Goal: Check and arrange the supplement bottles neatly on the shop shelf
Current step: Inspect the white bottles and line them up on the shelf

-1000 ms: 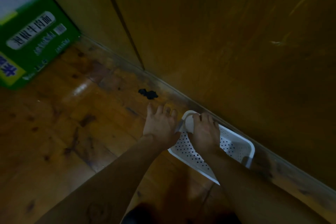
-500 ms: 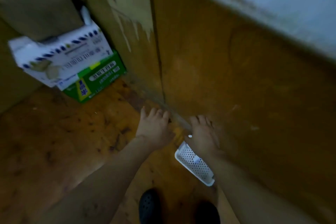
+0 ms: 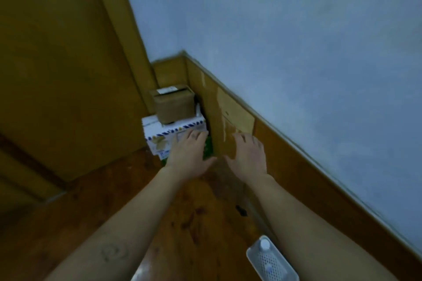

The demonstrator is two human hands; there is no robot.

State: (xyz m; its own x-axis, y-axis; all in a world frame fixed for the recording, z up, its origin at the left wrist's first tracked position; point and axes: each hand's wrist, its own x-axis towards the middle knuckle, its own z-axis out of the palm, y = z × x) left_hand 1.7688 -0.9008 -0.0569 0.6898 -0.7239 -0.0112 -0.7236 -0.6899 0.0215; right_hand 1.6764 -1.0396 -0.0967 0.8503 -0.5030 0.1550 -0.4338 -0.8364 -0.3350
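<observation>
Cardboard boxes (image 3: 174,107) stack in the corner. Left hand (image 3: 189,157) and right hand (image 3: 250,159) hover spread, holding nothing. Lower right, a white-capped supplement bottle (image 3: 265,245) sits in the perforated basket (image 3: 285,271) on the floor (image 3: 114,189): probably light, smooth plastic; grip round its body.

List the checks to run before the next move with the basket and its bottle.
1. Left hand free: ok, open, holds nothing.
2. Right hand free: ok, open, holds nothing.
3. Basket located: ok, on the floor.
4. Bottle in the basket: ok, its white cap shows.
5. Bottle label readable: cannot tell, too blurred.
6. Shelf in view: not ok, none shows.
</observation>
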